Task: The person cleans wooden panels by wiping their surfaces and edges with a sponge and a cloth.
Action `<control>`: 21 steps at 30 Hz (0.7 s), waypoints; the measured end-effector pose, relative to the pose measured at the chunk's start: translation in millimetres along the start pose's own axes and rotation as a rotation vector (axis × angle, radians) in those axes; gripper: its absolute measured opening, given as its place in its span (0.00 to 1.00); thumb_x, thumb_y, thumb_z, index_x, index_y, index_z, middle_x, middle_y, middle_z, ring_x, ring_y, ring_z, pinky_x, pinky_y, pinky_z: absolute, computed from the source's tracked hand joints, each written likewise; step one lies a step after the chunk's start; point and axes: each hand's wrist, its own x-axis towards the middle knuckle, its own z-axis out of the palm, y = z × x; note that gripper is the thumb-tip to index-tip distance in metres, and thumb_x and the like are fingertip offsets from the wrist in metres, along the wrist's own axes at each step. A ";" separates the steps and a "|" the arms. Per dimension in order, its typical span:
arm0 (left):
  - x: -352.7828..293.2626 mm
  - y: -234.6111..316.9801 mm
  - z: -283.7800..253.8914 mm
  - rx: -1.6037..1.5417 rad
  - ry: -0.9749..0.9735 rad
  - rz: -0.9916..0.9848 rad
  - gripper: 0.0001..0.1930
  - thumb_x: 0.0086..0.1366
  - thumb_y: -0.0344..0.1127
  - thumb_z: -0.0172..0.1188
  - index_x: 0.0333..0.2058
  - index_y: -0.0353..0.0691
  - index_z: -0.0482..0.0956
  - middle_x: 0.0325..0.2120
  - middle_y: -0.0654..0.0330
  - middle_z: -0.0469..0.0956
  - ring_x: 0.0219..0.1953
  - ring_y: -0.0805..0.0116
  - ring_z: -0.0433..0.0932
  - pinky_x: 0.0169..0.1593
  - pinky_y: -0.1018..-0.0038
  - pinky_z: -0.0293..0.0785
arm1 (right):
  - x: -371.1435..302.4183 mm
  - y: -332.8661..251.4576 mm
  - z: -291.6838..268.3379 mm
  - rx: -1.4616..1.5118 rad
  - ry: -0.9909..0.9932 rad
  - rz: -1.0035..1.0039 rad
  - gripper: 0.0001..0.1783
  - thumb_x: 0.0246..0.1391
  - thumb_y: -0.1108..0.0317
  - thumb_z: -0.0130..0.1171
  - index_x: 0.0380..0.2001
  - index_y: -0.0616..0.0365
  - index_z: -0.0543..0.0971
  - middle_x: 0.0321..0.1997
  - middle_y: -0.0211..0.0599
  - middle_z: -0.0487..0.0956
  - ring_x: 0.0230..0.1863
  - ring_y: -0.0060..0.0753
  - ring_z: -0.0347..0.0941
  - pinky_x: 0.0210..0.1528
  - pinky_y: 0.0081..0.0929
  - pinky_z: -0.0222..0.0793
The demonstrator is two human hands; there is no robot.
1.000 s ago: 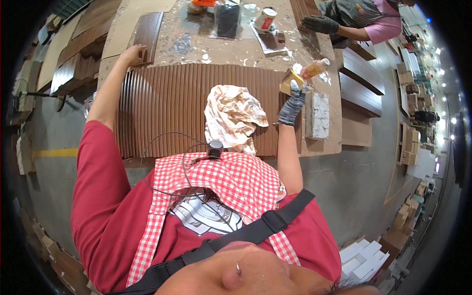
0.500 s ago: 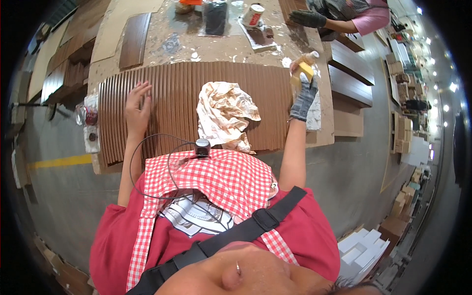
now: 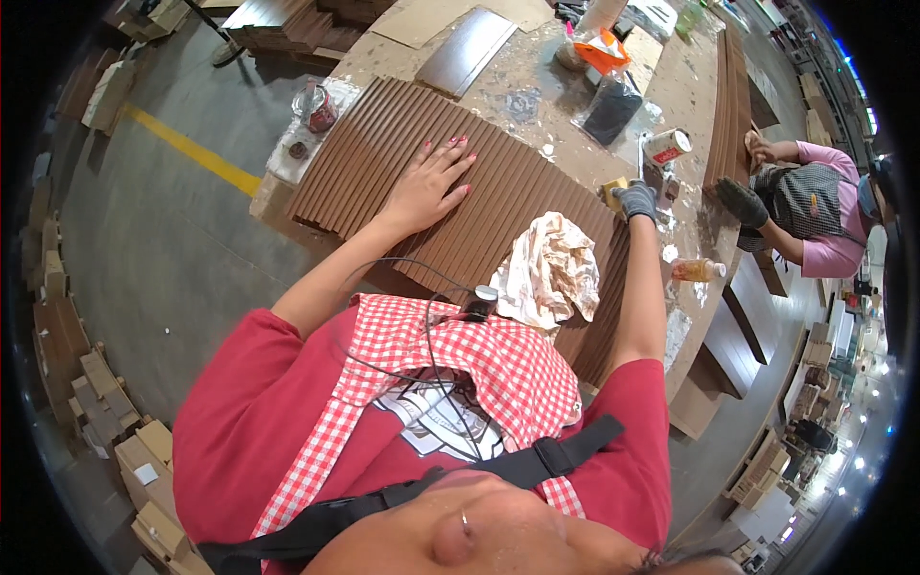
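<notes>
A row of brown wooden boards (image 3: 374, 144) is packed side by side across the table in front of me. My left hand (image 3: 431, 187) is bare and lies on the boards with its fingers spread. My right hand (image 3: 635, 199) wears a grey glove and grips a yellow sponge (image 3: 613, 194) at the far right end of the row. Between my arms, a crumpled white cloth (image 3: 548, 268) with brown stains rests on the boards. A small bottle of amber liquid (image 3: 692, 270) is to the right of my right forearm.
Beyond the boards are a white cup (image 3: 668, 146), a dark plastic-wrapped packet (image 3: 613, 107) and a loose brown panel (image 3: 467, 51). At the left table corner stands a jar (image 3: 316, 107). A co-worker (image 3: 805, 196) with a gloved hand works across the table's right side.
My view has turned, so the table now slants. My left hand has moved inward and flattened on the boards. My right hand, with the sponge, has moved away from the bottle to the boards' far edge.
</notes>
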 end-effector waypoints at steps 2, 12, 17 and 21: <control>6.9 2.2 1.0 -0.033 0.029 0.040 0.25 0.64 0.44 0.49 0.58 0.43 0.63 0.62 0.56 0.57 0.65 0.60 0.53 0.67 0.61 0.42 | 7.6 6.2 -4.4 0.042 -0.107 -0.230 0.29 0.36 0.46 0.61 0.40 0.54 0.80 0.44 0.53 0.77 0.48 0.48 0.74 0.53 0.34 0.67; 13.1 -1.1 6.7 0.016 -0.006 0.040 0.24 0.65 0.43 0.48 0.59 0.43 0.63 0.63 0.57 0.56 0.66 0.62 0.51 0.67 0.61 0.42 | -135.4 155.8 24.6 1.018 0.464 0.030 0.24 0.50 0.58 0.62 0.45 0.65 0.74 0.42 0.39 0.78 0.44 0.29 0.71 0.49 0.26 0.65; 7.7 -9.8 12.8 0.083 -0.050 0.024 0.25 0.66 0.42 0.46 0.61 0.45 0.60 0.63 0.59 0.54 0.66 0.64 0.50 0.68 0.62 0.39 | -254.0 139.5 23.3 0.859 0.169 0.392 0.34 0.50 0.49 0.61 0.50 0.69 0.71 0.47 0.49 0.76 0.49 0.41 0.71 0.55 0.30 0.62; 5.3 -19.0 24.2 0.120 -0.090 0.037 0.25 0.68 0.45 0.42 0.62 0.47 0.57 0.64 0.61 0.51 0.66 0.65 0.49 0.68 0.63 0.39 | -261.6 148.5 53.7 0.855 0.282 0.382 0.30 0.54 0.47 0.55 0.50 0.62 0.73 0.50 0.48 0.75 0.52 0.40 0.69 0.56 0.31 0.61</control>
